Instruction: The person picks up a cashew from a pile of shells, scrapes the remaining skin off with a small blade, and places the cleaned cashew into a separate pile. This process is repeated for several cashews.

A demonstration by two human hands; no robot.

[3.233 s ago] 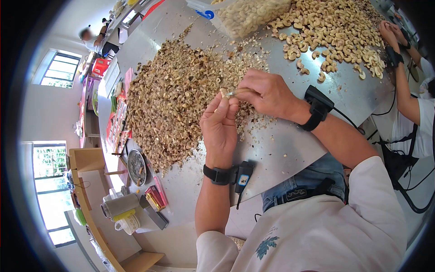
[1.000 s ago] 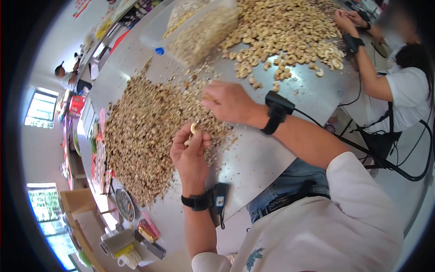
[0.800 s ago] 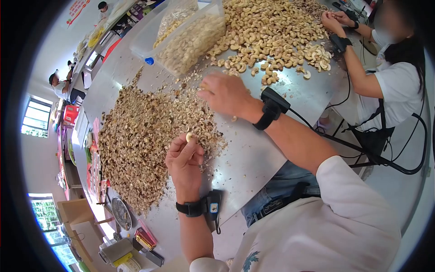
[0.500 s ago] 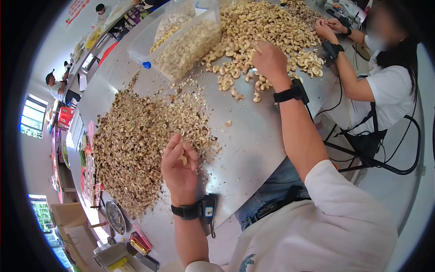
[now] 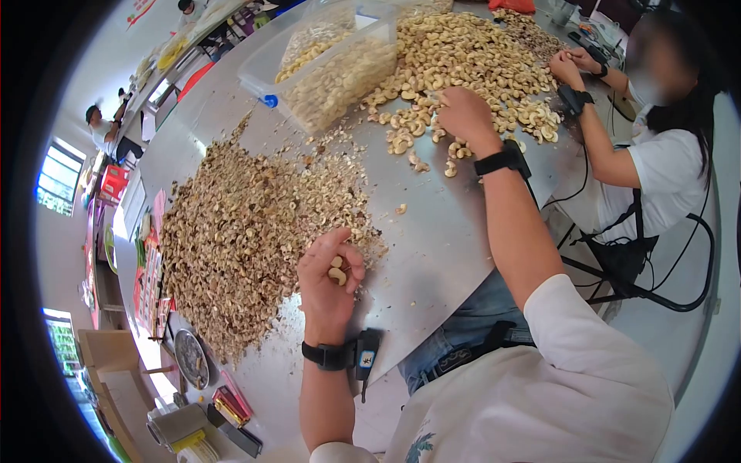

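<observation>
My left hand (image 5: 326, 282) is palm up beside the heap of broken bits and shells (image 5: 231, 239), fingers curled around cashews (image 5: 336, 275) in the palm. My right hand (image 5: 469, 119) is at the near edge of the big pile of whole cashews (image 5: 463, 54). Its fingers are bent and drawn together; whatever lies between the tips is hidden. Several loose cashews (image 5: 401, 139) are scattered just left of the right hand. Each wrist wears a black strap with a small device.
A clear plastic box (image 5: 340, 85) of cashews stands behind the heap on the metal table (image 5: 417, 247). At the right, a co-worker (image 5: 648, 162) sits with both hands by the pile. A round metal tray (image 5: 191, 359) lies at the lower left.
The view has shifted slightly. My left hand has moved a little to the right, and more than one cashew now shows in its palm. My right hand stays at the pile's edge.
</observation>
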